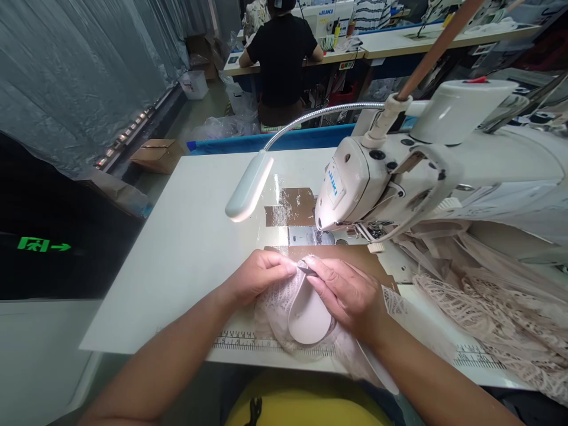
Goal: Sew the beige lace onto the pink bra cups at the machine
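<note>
Just before the JUKI sewing machine (346, 186), our left hand (261, 277) pinches the lace fabric (274, 306), seemingly steadying its edge; our right hand's (348, 290) fingers clamp a small pointed tool (306, 270) there.

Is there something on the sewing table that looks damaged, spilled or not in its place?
Nothing looks spilled or clearly damaged, including the pale lace piece being held. Only the brown patches behind and in front of the metal plate look odd: their uneven outlines stand out against the white tabletop, perhaps a makeshift cover.
</note>
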A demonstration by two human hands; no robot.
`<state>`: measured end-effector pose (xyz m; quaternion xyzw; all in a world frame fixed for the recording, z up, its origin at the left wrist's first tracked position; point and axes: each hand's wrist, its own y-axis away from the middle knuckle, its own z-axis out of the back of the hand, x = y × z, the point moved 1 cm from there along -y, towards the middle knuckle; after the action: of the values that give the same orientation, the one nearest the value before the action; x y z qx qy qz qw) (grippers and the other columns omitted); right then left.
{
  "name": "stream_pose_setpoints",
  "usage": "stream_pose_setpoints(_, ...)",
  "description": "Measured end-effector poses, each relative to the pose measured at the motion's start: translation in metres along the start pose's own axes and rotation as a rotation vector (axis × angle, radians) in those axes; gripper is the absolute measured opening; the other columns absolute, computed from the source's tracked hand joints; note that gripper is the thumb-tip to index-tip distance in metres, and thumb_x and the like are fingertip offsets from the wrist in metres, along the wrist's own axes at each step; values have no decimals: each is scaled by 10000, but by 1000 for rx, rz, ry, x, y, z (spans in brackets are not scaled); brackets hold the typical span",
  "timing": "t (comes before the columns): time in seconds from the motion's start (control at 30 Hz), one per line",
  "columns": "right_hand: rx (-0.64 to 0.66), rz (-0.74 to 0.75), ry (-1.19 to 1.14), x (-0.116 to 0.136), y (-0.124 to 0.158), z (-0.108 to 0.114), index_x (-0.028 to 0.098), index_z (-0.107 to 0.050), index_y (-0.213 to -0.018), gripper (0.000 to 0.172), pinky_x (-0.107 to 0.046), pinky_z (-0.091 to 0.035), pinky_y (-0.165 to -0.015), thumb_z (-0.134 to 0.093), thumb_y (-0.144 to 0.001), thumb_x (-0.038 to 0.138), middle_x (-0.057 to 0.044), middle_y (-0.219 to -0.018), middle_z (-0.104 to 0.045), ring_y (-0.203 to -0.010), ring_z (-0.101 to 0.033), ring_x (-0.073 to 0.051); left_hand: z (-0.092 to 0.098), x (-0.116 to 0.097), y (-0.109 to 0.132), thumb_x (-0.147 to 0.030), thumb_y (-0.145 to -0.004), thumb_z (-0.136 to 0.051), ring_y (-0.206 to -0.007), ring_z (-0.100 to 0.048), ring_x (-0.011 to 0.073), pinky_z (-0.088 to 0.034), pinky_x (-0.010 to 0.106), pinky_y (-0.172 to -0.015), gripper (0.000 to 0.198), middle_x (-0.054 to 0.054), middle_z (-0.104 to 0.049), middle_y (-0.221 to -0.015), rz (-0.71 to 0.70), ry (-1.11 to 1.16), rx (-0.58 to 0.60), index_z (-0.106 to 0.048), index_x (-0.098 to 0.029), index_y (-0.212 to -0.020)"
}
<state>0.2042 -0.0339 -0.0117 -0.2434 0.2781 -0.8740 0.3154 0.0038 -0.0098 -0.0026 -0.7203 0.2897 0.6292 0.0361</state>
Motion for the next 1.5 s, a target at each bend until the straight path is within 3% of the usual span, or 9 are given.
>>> stream_pose_setpoints(0.97, -4, 48, 59, 0, 0, 0, 209, -565, -1228, 415, -283, -533, -694, -632, -823, 147, -53, -990, -723, -839, -667, -181, 1, 1, 0, -349, -777, -691, -647, -571, 108, -447, 218, -611, 227, 32, -649, -706, 29, 23, -7, -710, -124, -754)
stream_pose_setpoints(1.5, -61, 71, 62, 0, -1, -1, 149, -599, -1144, 376, -274, -529, -680, -689, -781, 118, -73, -957, -721, -811, -661, -179, -1, 1, 0, -342, -791, -680, -643, -575, 101, -456, 206, -604, 229, 35, -652, -703, 23, 6, -8, -706, -117, -757)
